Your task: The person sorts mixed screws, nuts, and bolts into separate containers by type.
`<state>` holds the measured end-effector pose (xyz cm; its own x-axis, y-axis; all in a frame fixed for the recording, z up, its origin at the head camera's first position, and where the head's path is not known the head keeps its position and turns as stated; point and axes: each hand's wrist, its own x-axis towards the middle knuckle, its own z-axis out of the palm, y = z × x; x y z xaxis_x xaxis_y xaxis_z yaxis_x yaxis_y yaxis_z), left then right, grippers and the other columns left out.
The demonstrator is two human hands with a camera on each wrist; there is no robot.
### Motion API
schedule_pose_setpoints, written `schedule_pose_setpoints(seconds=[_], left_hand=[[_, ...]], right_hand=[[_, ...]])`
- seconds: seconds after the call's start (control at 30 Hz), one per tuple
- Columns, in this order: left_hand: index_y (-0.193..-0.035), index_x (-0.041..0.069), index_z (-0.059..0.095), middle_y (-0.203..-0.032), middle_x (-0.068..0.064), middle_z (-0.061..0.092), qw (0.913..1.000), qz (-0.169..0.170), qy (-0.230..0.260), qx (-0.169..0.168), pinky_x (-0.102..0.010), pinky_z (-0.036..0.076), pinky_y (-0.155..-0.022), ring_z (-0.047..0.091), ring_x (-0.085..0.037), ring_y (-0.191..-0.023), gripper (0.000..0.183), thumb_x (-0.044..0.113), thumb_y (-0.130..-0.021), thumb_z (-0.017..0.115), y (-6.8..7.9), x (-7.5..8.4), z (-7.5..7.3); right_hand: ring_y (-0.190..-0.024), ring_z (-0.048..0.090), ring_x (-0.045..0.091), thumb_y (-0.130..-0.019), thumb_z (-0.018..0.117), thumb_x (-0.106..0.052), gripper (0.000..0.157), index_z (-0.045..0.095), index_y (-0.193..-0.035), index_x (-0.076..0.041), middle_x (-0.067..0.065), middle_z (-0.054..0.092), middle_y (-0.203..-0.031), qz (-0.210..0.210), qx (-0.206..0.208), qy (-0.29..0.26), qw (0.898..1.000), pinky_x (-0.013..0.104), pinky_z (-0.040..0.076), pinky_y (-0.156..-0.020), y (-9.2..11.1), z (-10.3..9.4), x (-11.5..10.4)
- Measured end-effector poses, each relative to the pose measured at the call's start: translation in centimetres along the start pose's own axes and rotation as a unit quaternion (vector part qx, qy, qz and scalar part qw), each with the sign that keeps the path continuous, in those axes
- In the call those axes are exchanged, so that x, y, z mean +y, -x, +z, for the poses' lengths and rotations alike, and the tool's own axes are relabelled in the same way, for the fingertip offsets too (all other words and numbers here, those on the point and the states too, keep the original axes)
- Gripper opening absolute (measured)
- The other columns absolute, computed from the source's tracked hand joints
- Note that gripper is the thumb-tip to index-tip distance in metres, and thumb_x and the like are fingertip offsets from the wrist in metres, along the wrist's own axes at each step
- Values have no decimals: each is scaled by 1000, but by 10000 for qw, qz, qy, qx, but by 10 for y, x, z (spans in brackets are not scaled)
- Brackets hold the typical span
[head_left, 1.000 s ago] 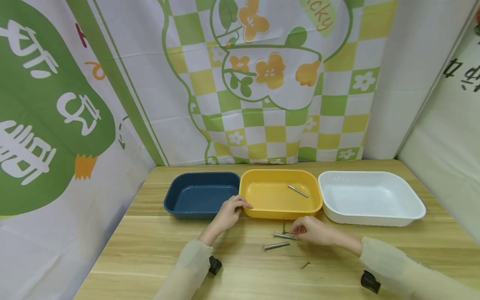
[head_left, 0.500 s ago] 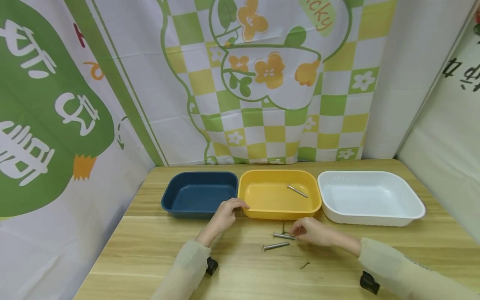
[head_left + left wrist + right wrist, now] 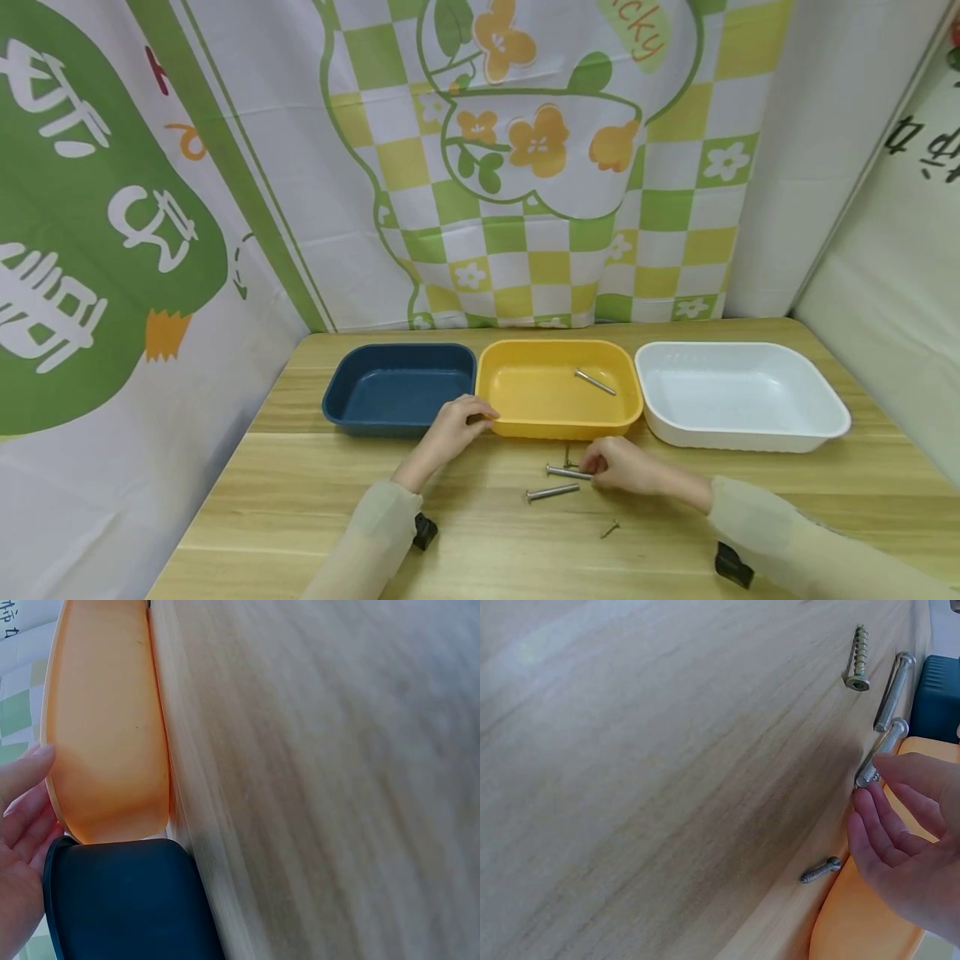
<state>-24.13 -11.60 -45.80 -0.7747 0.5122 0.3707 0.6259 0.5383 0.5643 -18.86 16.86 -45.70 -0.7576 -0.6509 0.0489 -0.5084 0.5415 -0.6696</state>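
In the head view my left hand point(image 3: 452, 427) grips the near left corner of the yellow tray point(image 3: 517, 429), thumb on the outside of its rim in the left wrist view. My right hand point(image 3: 621, 465) pinches the threaded end of a silver bolt point(image 3: 567, 472) lying on the table, as the right wrist view shows its thumb and fingertips about that end. A second silver bolt point(image 3: 552, 492) lies nearer me. Behind the first bolt is a small screw point(image 3: 567, 456), partly hidden. Another brass-coloured screw point(image 3: 611, 529) lies closer to me.
The dark blue tray point(image 3: 352, 427) stands left of the yellow one, the white tray point(image 3: 742, 440) right of it. One bolt point(image 3: 596, 382) lies inside the yellow tray. In the right wrist view a small screw point(image 3: 820, 870) lies beside the yellow tray. Printed cloth hangs behind the table.
The blue and yellow trays shifted slightly left with my left hand, then stayed still. My right forearm has swung a little left, while its fingers remain at the bolt's end.
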Motion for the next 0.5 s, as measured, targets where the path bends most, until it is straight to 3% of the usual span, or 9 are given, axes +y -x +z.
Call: schedule_pose_setpoints(seconds=[0.5], left_hand=[[-86,10,69,-86,0,62,9999,-114,92,45,-23,45,-68,55,-12,-82,9,14,-79,65,-1,1,1]], right_hand=[[-61,47,2,-66,66,6,12,65,-74,-4,-2,57,-64,12,230,345,9991,18,42,-54,-4,7,3]])
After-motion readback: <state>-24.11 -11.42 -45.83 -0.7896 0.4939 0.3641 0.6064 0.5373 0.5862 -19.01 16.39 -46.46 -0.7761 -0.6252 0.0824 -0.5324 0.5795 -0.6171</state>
